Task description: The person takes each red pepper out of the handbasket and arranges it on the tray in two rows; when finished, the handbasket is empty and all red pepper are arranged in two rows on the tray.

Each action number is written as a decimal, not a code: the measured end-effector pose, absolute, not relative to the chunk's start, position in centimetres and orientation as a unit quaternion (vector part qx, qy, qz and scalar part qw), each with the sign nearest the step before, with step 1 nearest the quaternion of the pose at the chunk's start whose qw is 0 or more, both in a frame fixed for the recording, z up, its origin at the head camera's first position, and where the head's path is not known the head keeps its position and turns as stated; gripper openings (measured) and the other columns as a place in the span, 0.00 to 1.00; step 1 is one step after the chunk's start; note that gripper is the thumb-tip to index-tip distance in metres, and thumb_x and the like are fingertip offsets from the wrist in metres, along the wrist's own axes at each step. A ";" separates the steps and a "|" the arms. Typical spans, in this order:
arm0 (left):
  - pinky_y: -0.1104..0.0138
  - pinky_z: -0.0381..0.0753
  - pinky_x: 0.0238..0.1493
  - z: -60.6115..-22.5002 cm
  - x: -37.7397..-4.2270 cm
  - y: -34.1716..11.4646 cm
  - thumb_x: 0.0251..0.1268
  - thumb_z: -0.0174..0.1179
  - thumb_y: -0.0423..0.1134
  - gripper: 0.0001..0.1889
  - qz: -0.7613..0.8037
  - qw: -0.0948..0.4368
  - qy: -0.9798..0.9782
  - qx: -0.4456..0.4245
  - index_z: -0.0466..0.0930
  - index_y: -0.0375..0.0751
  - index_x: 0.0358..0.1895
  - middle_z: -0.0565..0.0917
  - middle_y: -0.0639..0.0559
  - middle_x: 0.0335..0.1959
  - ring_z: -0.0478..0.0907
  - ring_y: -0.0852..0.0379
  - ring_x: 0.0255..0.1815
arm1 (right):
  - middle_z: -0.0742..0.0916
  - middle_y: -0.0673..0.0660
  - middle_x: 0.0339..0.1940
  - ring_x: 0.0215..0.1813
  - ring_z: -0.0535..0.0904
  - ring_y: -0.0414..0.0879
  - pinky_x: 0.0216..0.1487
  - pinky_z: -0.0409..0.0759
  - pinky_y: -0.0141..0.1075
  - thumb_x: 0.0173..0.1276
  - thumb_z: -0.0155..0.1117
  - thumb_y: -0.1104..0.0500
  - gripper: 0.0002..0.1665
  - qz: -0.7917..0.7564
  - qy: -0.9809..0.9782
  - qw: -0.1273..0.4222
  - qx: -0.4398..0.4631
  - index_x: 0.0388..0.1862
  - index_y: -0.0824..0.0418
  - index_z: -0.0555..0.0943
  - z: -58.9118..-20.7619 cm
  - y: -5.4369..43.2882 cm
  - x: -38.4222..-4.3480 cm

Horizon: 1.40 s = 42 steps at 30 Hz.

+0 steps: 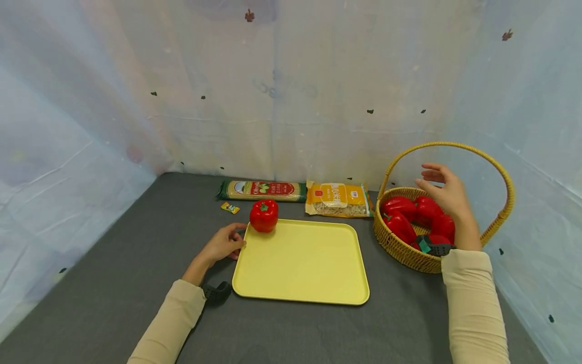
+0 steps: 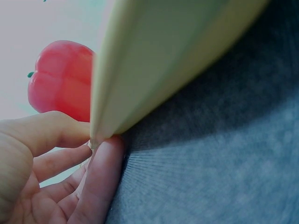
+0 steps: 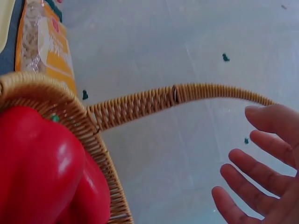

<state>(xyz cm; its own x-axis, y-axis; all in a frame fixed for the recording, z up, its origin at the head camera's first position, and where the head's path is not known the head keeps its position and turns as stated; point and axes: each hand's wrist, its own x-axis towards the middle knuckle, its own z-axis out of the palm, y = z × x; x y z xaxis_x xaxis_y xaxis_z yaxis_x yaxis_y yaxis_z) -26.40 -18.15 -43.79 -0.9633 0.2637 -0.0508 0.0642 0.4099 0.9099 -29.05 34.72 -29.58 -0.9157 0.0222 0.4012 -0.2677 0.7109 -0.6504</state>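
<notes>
My left hand pinches the left rim of a yellow tray near its far corner. In the left wrist view, the fingertips meet on either side of the tray edge. A red bell pepper with a green stem stands on the tray's far left corner, close to that hand. My right hand hovers above a wicker basket, under its arched handle, with fingers spread and nothing in them. Several red bell peppers lie inside the basket; the right forearm covers part of them.
Behind the tray lie a long green-ended packet of pasta and a yellow bag with a clear window. A small yellow packet sits left of the pepper. Pale curtains enclose the dark grey tabletop.
</notes>
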 end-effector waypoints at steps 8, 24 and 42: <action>0.62 0.81 0.24 -44.6 -27.1 -18.4 0.62 0.58 0.31 0.27 0.536 0.092 0.834 0.089 0.63 0.34 0.65 0.74 0.43 0.31 0.75 0.54 0.23 | 0.75 0.65 0.58 0.59 0.70 0.59 0.46 0.69 0.35 0.66 0.59 0.45 0.33 0.384 -0.898 0.212 0.038 0.66 0.56 0.67 -29.6 35.5 -29.7; 0.61 0.81 0.24 -43.5 -26.3 -18.1 0.63 0.56 0.29 0.27 0.533 0.090 0.836 0.091 0.61 0.30 0.65 0.74 0.40 0.32 0.76 0.53 0.22 | 0.73 0.70 0.60 0.60 0.69 0.66 0.54 0.70 0.52 0.66 0.59 0.49 0.34 0.383 -0.895 0.230 0.004 0.65 0.65 0.66 -31.8 37.2 -31.6; 0.63 0.80 0.23 -44.7 -26.9 -18.3 0.63 0.57 0.31 0.27 0.531 0.089 0.838 0.088 0.62 0.32 0.65 0.75 0.41 0.32 0.76 0.55 0.22 | 0.68 0.77 0.61 0.63 0.58 0.72 0.61 0.57 0.62 0.61 0.66 0.58 0.40 0.332 -0.920 0.208 0.002 0.67 0.71 0.62 -34.6 39.2 -32.2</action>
<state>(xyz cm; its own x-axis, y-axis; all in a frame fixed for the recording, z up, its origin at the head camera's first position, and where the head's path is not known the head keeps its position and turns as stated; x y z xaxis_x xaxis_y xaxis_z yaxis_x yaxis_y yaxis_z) -26.94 -18.33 -44.70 -0.9688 0.2416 -0.0556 0.0531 0.4212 0.9054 -32.25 39.23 -34.56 -0.9136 0.1336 0.3841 -0.1425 0.7793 -0.6102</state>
